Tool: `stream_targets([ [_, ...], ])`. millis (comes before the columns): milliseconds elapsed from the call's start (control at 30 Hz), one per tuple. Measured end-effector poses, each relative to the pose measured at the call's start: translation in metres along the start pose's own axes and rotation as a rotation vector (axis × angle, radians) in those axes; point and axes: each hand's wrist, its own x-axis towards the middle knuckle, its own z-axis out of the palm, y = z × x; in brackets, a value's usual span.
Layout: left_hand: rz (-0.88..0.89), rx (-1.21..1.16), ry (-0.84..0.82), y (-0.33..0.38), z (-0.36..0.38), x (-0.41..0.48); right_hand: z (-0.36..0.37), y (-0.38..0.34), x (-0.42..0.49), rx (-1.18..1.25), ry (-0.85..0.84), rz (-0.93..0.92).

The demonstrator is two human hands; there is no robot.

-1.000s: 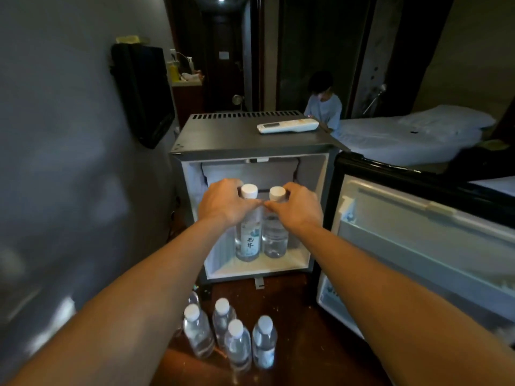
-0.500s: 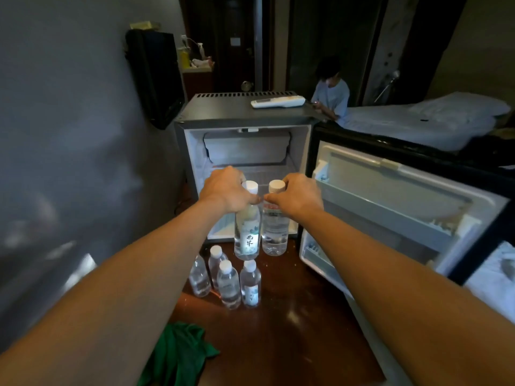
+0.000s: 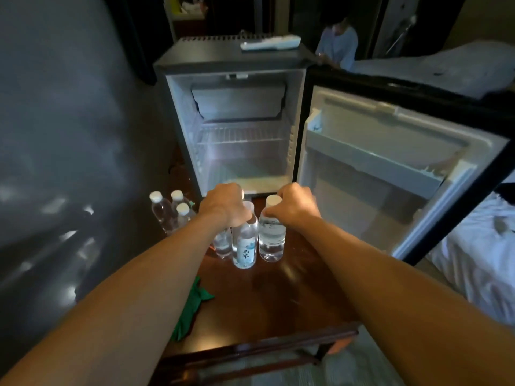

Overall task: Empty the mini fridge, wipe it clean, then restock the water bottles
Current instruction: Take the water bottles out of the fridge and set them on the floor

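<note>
The mini fridge (image 3: 178,112) stands open, its inside bare except for a wire shelf (image 3: 242,135). Its door (image 3: 390,168) is swung out to the right. My left hand (image 3: 224,203) grips the neck of a labelled water bottle (image 3: 245,246). My right hand (image 3: 296,206) grips the neck of a clear water bottle (image 3: 271,238). Both bottles are down at the dark wooden surface (image 3: 264,296) in front of the fridge. Several more water bottles (image 3: 170,210) stand to the left. A green cloth (image 3: 192,305) lies partly under my left forearm.
A white remote control (image 3: 270,42) lies on top of the fridge. A grey wall runs along the left. A bed with white sheets (image 3: 479,260) is at the right. A person in a light shirt (image 3: 338,43) sits behind the fridge.
Both hands drew the two bottles out of the fridge and lowered them to the wooden surface in front. The view tipped down and the fridge interior now shows bare.
</note>
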Motion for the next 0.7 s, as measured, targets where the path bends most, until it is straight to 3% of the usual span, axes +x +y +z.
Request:
stream_targets([
  [267,0.024,0.062,-0.04,-0.025,0.069,0.01,0.065,0.04,0.004,-0.068,-0.019,0.061],
  [700,-0.01,0.091,0.023,-0.041,0.12,0.024,0.1,0.064,0.013,-0.038,-0.053,0.099],
])
